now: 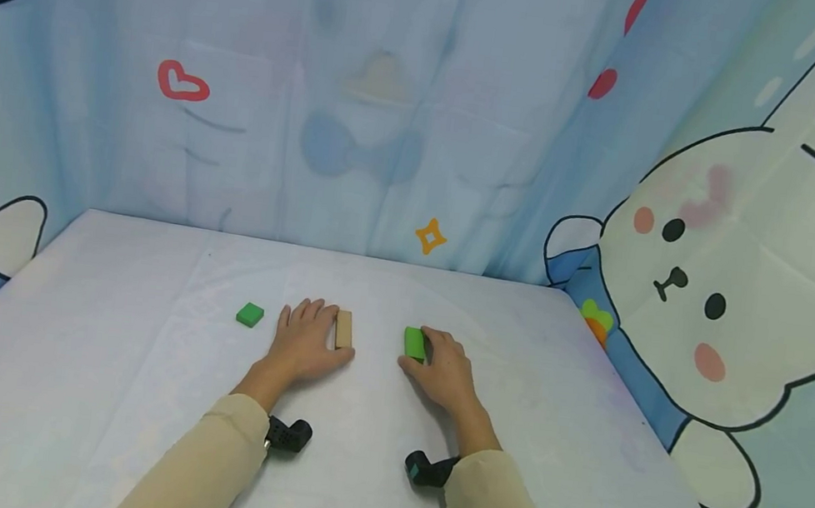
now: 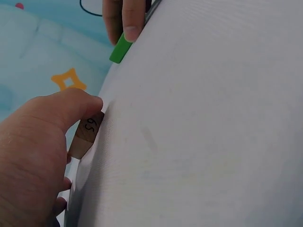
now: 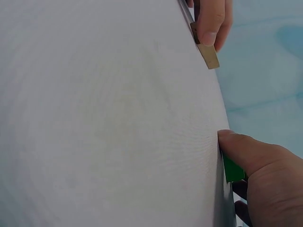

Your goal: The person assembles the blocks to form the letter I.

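My left hand (image 1: 305, 341) pinches a plain wooden block (image 1: 344, 330) lying on the white table, thumb at its near end and a finger by its far end. Dark figures that look like "65" mark the end of that wooden block (image 2: 88, 128) in the left wrist view. To the right, my right hand (image 1: 445, 369) holds a bright green block (image 1: 414, 344) between thumb and fingers, also down on the cloth. In the right wrist view the thumb partly hides this green block (image 3: 233, 166). A darker green block (image 1: 249, 315) sits apart, left of my left hand.
A white cloth covers the table (image 1: 143, 324). Behind it hangs a light blue curtain (image 1: 252, 161) with cartoon prints, and a large printed rabbit (image 1: 773, 287) fills the right side. Each wrist wears a black camera, the left camera (image 1: 290, 435) and the right camera (image 1: 428, 469).
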A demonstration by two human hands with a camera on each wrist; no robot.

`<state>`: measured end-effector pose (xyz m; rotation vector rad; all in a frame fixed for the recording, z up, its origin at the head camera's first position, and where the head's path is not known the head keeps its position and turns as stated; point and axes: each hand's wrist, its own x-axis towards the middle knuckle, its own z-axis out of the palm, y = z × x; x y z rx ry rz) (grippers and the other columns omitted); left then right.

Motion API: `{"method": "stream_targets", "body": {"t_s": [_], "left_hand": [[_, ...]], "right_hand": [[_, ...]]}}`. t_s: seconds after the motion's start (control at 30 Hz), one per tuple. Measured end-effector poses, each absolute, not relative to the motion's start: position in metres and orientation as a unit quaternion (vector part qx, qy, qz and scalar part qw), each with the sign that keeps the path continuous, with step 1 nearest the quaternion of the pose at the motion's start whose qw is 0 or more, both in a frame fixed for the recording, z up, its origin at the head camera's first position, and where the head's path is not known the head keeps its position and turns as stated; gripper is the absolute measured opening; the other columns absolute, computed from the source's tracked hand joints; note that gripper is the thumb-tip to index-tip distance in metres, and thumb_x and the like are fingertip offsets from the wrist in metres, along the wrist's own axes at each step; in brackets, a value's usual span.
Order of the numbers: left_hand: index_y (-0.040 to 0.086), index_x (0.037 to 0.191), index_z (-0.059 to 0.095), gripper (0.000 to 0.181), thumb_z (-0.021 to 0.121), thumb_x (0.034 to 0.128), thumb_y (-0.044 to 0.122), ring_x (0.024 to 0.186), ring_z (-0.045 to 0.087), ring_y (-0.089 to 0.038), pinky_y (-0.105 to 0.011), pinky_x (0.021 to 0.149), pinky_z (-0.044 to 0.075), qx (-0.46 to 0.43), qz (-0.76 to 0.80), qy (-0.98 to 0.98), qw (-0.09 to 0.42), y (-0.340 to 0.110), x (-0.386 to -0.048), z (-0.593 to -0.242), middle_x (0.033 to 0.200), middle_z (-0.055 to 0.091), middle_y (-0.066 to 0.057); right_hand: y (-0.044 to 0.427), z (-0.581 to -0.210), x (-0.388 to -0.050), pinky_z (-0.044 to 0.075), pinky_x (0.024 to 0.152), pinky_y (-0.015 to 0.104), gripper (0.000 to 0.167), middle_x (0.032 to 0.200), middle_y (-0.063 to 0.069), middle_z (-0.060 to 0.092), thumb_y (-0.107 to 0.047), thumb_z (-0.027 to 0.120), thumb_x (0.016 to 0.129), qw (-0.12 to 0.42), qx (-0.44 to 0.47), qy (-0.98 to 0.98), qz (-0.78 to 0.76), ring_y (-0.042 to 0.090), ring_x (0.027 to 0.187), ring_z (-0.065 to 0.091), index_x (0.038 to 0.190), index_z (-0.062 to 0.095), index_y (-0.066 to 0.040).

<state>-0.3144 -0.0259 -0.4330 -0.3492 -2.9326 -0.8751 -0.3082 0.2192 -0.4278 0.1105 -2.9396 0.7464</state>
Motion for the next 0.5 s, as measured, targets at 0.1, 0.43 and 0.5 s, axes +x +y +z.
{"method": "stream_targets", "body": {"t_s": [0.1,0.43,0.5], "left_hand": [[0.006,0.154,0.043,0.08,0.066,0.0895,0.047,0.155,0.025,-0.044,-0.064,0.126,0.011,-0.112,-0.288,-0.951,0.031,-0.0265,-0.3135,-0.4338,0.163,0.037,-0.022],[0.004,0.152,0.043,0.079,0.068,0.0894,0.045,0.155,0.027,-0.043,-0.063,0.127,0.011,-0.115,-0.325,-0.938,0.033,-0.0307,-0.31,-0.4329,0.16,0.042,-0.02],[0.004,0.152,0.043,0.079,0.068,0.0896,0.045,0.155,0.027,-0.043,-0.062,0.127,0.011,-0.117,-0.33,-0.936,0.032,-0.0312,-0.3098,-0.4329,0.16,0.043,-0.02]], "right_hand": [[0.2188,-0.4291,-0.3076,0.036,0.115,0.064,0.069,0.152,0.022,0.05,-0.034,0.074,0.094,0.054,0.031,-0.965,0.255,0.043,0.142,0.045,0.15,0.049,-0.003],[0.2189,-0.4339,-0.3094,0.031,0.118,0.065,0.071,0.155,0.021,0.048,-0.035,0.074,0.093,0.053,0.012,-0.961,0.272,0.043,0.145,0.042,0.152,0.048,-0.005],[0.22,-0.4343,-0.3108,0.031,0.118,0.065,0.071,0.155,0.021,0.048,-0.035,0.073,0.094,0.054,0.012,-0.961,0.272,0.043,0.145,0.041,0.152,0.047,-0.005]]}}
